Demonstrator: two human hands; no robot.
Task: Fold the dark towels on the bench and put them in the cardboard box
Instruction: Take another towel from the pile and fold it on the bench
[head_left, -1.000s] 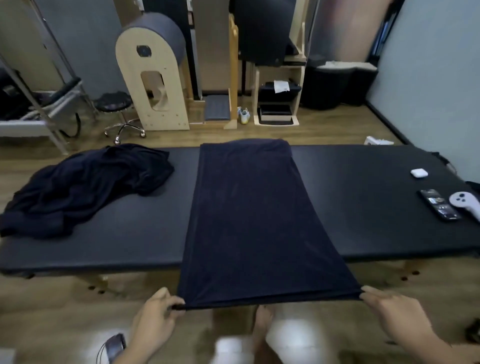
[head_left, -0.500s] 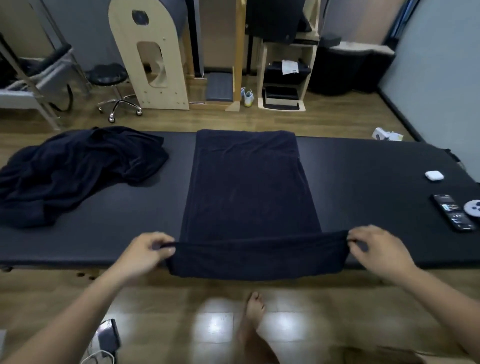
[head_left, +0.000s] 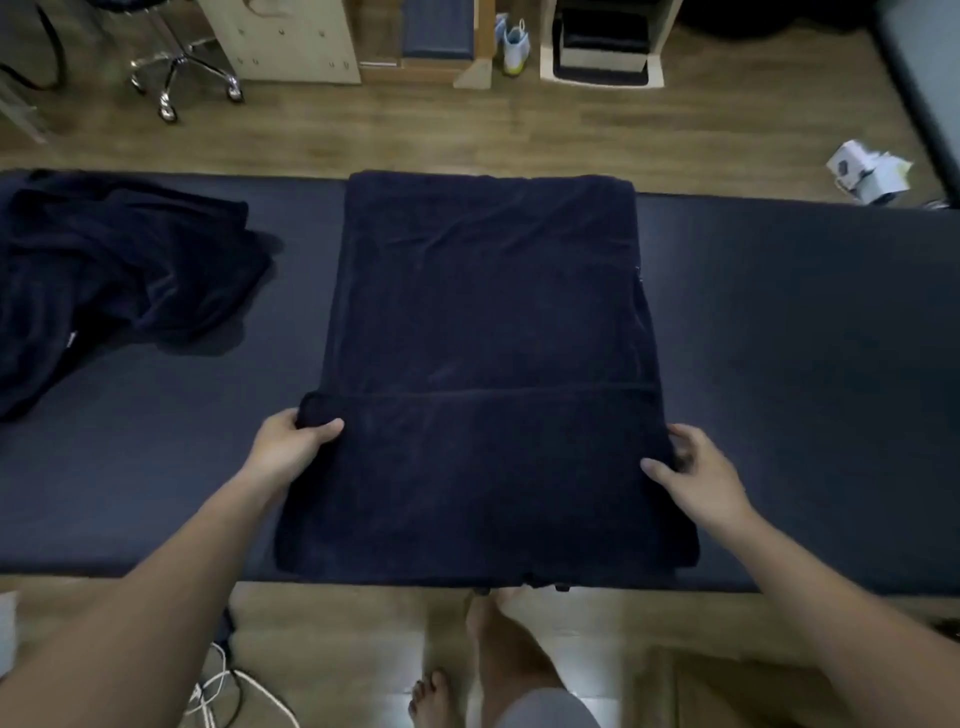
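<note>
A dark navy towel (head_left: 488, 291) lies spread across the black bench (head_left: 789, 364), its near end turned up over itself so the folded edge runs across at about two thirds of its length. My left hand (head_left: 291, 447) pinches the left corner of that folded flap. My right hand (head_left: 696, 478) grips the flap's right corner. A second dark towel (head_left: 109, 275) lies crumpled in a heap on the bench's left end. The cardboard box is partly visible at the bottom right as a brown flap (head_left: 737, 691).
Beyond the bench stand a wheeled stool (head_left: 182, 67), wooden equipment (head_left: 291, 41) and a low shelf unit (head_left: 602, 47). A small white box (head_left: 867, 171) lies on the wooden floor at the right. Cables (head_left: 218, 691) trail on the floor by my bare feet (head_left: 498, 670).
Both hands have carried the towel's near end from off the bench edge up and forward over the towel, laying a fold. My view has tilted further down.
</note>
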